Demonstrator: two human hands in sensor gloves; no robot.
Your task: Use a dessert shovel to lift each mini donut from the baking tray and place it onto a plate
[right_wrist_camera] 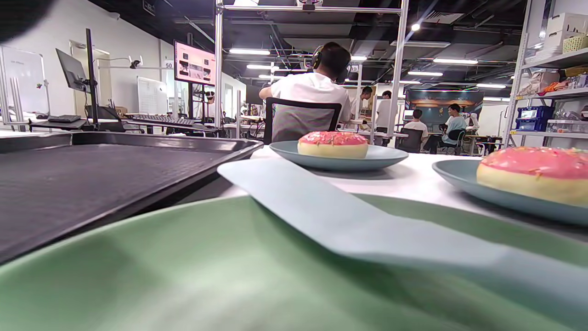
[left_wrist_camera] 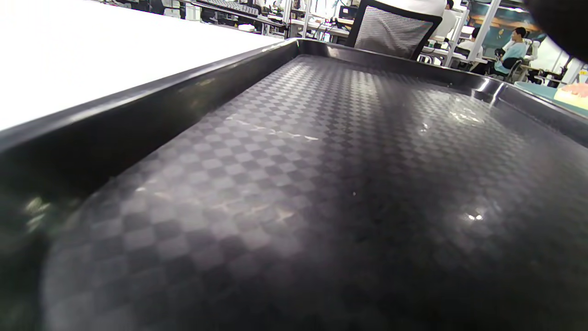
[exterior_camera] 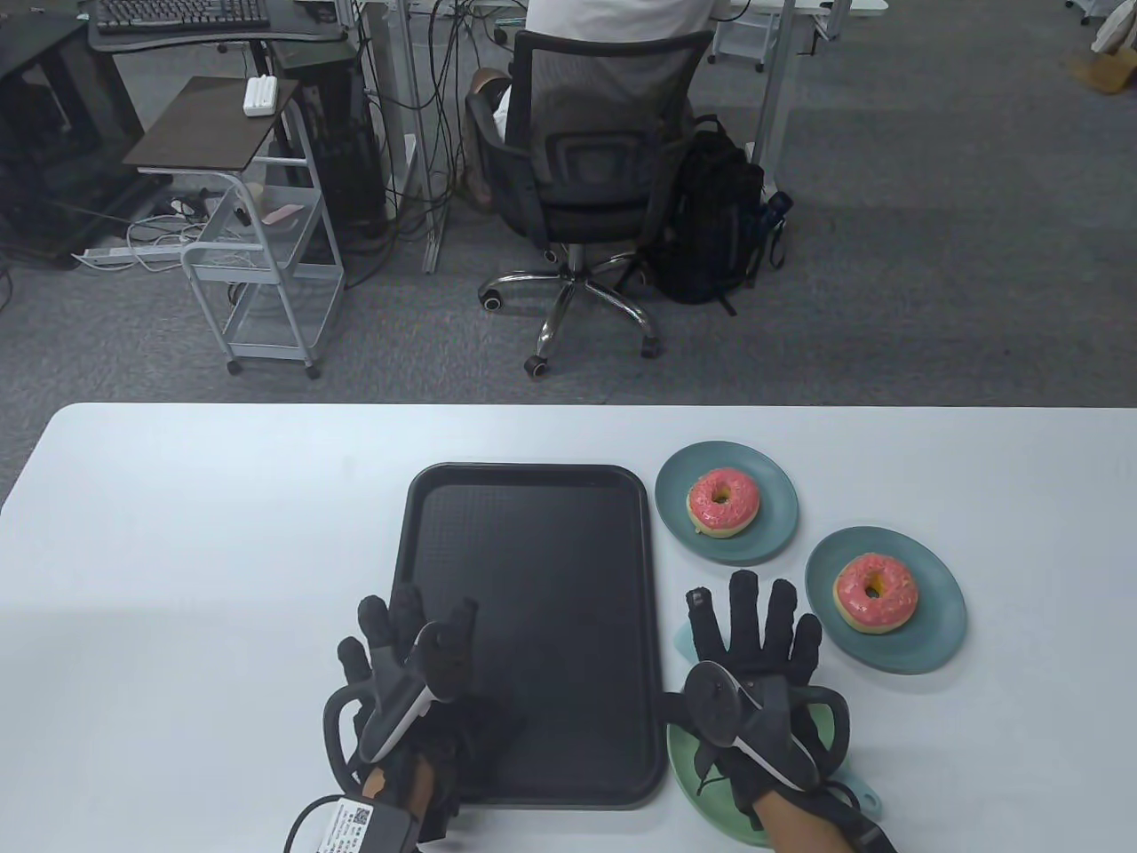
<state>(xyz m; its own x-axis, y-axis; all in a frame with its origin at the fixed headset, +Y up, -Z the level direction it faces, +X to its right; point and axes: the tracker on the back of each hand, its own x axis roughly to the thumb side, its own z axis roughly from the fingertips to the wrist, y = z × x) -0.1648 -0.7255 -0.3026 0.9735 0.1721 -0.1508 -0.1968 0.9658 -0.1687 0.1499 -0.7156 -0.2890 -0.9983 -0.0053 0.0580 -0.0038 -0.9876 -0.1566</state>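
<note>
The black baking tray [exterior_camera: 533,577] lies in the middle of the table with nothing on it; its checkered floor [left_wrist_camera: 321,161] fills the left wrist view. Two pink-glazed donuts sit on blue-grey plates to its right: the far donut [exterior_camera: 723,502] [right_wrist_camera: 332,143] and the near donut [exterior_camera: 876,592] [right_wrist_camera: 537,174]. My left hand [exterior_camera: 404,640] rests flat on the tray's near left corner, fingers spread. My right hand [exterior_camera: 755,626] hovers with straight fingers over a green plate [exterior_camera: 702,782] [right_wrist_camera: 183,276]. The pale blue dessert shovel [right_wrist_camera: 349,216] lies across that plate, its handle end [exterior_camera: 866,791] showing past my wrist.
The far blue plate [exterior_camera: 773,533] and near blue plate [exterior_camera: 933,640] stand close together right of the tray. Beyond the table's far edge a person sits in an office chair [exterior_camera: 577,178], with a backpack [exterior_camera: 711,222] and a small cart [exterior_camera: 258,267] nearby.
</note>
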